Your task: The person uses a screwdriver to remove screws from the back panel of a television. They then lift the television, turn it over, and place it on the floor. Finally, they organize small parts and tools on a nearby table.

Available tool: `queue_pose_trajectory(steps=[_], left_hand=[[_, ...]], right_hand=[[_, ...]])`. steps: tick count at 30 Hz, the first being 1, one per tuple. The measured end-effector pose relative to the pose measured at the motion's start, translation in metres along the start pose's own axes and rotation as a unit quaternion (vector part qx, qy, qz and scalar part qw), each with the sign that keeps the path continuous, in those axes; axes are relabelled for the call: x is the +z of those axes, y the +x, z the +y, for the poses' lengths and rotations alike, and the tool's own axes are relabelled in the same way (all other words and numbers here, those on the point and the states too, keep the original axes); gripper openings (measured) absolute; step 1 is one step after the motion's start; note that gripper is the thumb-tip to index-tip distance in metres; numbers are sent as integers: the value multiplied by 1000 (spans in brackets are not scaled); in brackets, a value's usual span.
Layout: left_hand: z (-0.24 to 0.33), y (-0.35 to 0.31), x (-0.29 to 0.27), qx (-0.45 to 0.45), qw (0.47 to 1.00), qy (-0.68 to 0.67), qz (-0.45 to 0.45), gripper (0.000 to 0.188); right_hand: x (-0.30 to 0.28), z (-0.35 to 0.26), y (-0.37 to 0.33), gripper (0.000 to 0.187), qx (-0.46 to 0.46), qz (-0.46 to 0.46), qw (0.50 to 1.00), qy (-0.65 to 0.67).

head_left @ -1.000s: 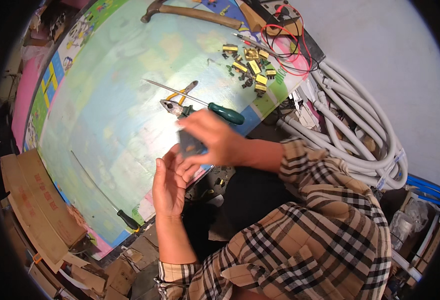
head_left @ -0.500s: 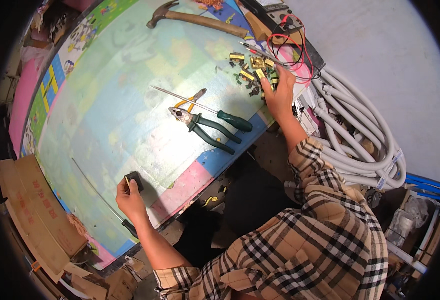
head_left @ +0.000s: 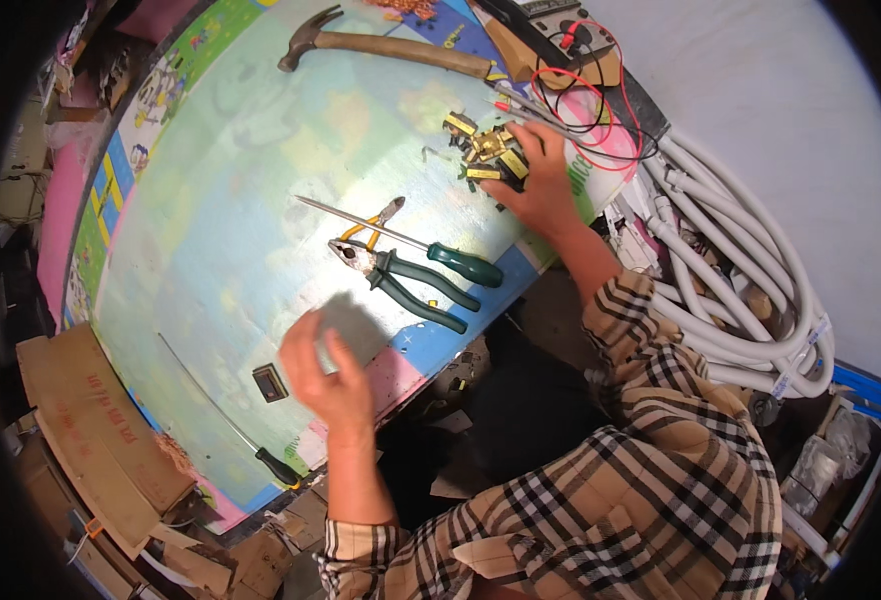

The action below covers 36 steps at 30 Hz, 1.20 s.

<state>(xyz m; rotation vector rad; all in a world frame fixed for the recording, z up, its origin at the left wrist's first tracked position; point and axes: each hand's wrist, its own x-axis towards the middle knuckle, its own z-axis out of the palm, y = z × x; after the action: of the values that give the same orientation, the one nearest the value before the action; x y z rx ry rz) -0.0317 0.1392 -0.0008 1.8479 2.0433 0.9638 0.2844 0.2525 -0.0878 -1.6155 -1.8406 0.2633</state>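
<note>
My left hand (head_left: 329, 372) hovers over the table near its front edge, fingers apart and holding nothing. Beside it, to the left, lies a small black rectangular block (head_left: 270, 383) with a lighter top. At the back right my right hand (head_left: 546, 185) curls its thumb and fingers around part of a pile of small transformers (head_left: 483, 172), black with yellow wrapping. Some loose dark bits lie among them. Between the hands rest green-handled pliers (head_left: 401, 280), a screwdriver with a green handle (head_left: 466, 264), and small yellow-handled cutters (head_left: 387, 215) partly under its shaft.
A claw hammer (head_left: 391, 50) lies along the far side. Red and black test leads (head_left: 601, 110) tangle at the right. A long thin screwdriver (head_left: 279, 466) lies at the left edge. Coiled grey hose (head_left: 751, 280) stands right of the table, a cardboard box (head_left: 106, 430) left.
My left hand has let go of the black block and moved right, its fingers opening. My right hand has shifted left and closed in on the transformers, which sit farther left.
</note>
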Motion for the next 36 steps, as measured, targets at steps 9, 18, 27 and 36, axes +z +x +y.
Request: queue_pose_trajectory(steps=[9,18,27,36], left_hand=[[70,115,149,129,955,-177,-201,49],[84,110,217,127,966,-191,-123,34],[73,117,207,-5,985,-165,-52,36],[56,136,205,-91,954,-284,19,42]], right_hand=[[-18,-18,-9,98,25,-46,998,-23],[28,-16,29,27,68,175,977,98],[47,-41,48,24,175,165,953,186],[82,-63,80,26,135,77,964,216]])
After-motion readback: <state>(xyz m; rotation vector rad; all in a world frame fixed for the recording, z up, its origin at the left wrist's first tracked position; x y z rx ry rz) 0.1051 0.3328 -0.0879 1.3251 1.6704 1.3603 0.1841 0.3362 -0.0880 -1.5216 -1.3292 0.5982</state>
